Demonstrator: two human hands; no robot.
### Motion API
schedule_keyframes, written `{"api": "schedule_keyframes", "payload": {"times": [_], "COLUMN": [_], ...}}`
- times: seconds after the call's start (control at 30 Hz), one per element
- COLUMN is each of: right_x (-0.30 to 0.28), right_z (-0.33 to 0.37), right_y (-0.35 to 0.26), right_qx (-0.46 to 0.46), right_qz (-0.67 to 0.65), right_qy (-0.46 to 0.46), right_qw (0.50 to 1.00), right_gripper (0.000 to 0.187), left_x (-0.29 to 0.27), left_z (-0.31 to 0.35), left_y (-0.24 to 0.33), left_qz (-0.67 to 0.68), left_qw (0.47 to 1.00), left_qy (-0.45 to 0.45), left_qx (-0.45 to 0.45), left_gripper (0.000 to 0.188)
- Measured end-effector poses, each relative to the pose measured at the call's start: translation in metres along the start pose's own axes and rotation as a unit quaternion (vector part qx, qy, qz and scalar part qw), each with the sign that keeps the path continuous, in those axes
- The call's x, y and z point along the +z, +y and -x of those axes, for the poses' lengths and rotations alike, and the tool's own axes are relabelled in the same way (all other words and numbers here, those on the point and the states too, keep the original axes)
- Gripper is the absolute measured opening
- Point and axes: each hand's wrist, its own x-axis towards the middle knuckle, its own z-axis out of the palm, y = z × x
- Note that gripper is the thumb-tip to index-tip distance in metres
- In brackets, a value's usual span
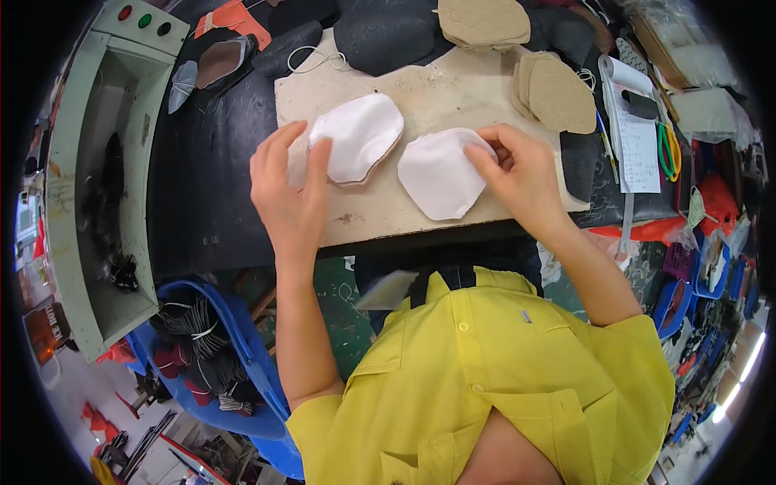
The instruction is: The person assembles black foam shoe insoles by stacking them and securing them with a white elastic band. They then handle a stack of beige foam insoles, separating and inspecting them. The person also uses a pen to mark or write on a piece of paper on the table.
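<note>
Two rounded white fabric pieces lie over a pale board (pixel 436 89) on the black table. My left hand (pixel 289 190) is beside the left white fabric piece (pixel 360 133), its thumb and fingers apart; the thumb tip is at that piece's edge, and I cannot tell if it touches. A brownish layer shows along the lower rim of this piece. With thumb on top and fingers curled at the far right edge, my right hand (pixel 521 174) grips the right white fabric piece (pixel 440 174). Its fingertips are partly hidden.
Beige quilted pieces (pixel 558 93) are stacked at the board's right, with another beige stack (pixel 485 23) behind. Dark pads (pixel 384 40) lie at the back. A notepad (pixel 634 137) is on the right, a metal cabinet (pixel 121 178) on the left, above a blue tub (pixel 242 339).
</note>
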Motion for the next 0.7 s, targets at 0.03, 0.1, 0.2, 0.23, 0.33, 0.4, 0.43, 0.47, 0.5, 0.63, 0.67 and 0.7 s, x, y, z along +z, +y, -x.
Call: {"api": "schedule_keyframes", "payload": {"times": [0.03,0.1,0.2,0.23,0.33,0.4,0.43,0.47,0.5,0.63,0.67,0.7], "right_x": [0.001,0.003,0.001,0.001,0.003,0.006,0.009,0.011,0.014,0.02,0.01,0.004], "right_z": [0.001,0.0,-0.006,-0.009,-0.019,-0.026,-0.029,-0.031,-0.033,-0.036,-0.033,-0.031], "right_y": [-0.001,-0.002,-0.013,-0.016,-0.028,-0.036,-0.042,-0.049,-0.057,-0.086,-0.086,-0.086], "right_qx": [-0.09,-0.267,-0.299,-0.312,-0.344,-0.354,-0.35,-0.343,-0.335,-0.221,-0.142,-0.059], "right_qz": [0.078,0.225,0.168,0.155,0.114,0.087,0.056,0.029,0.001,-0.205,-0.278,-0.343], "right_qy": [0.061,0.179,0.146,0.138,0.118,0.114,0.108,0.105,0.102,0.012,-0.089,-0.187], "right_qw": [0.991,0.92,0.928,0.927,0.925,0.924,0.929,0.933,0.937,0.953,0.946,0.918], "right_gripper": [0.027,0.027,0.027,0.026,0.026,0.027,0.026,0.025,0.025,0.021,0.021,0.021], "left_x": [0.004,0.011,0.006,0.001,0.003,-0.006,-0.012,-0.015,-0.019,-0.027,-0.03,-0.033], "left_z": [-0.002,-0.005,-0.023,-0.032,-0.027,-0.024,-0.018,-0.013,-0.008,0.015,0.02,0.024], "left_y": [-0.002,-0.004,-0.009,-0.011,-0.034,-0.029,-0.02,-0.004,0.01,0.052,0.053,0.054], "left_qz": [-0.035,-0.105,-0.022,0.014,0.084,0.066,0.146,0.229,0.309,0.415,0.431,0.447], "left_qw": [0.999,0.989,0.973,0.958,0.981,0.989,0.977,0.958,0.933,0.896,0.887,0.877], "left_qy": [-0.031,-0.093,-0.145,-0.167,-0.039,0.012,0.021,0.025,0.028,-0.023,-0.042,-0.062], "left_qx": [-0.015,-0.046,-0.178,-0.233,-0.172,-0.135,-0.153,-0.169,-0.183,-0.156,-0.161,-0.166], "left_gripper": [0.043,0.055,0.058,0.054,0.04,0.03,0.028,0.026,0.025,0.028,0.029,0.03]}}
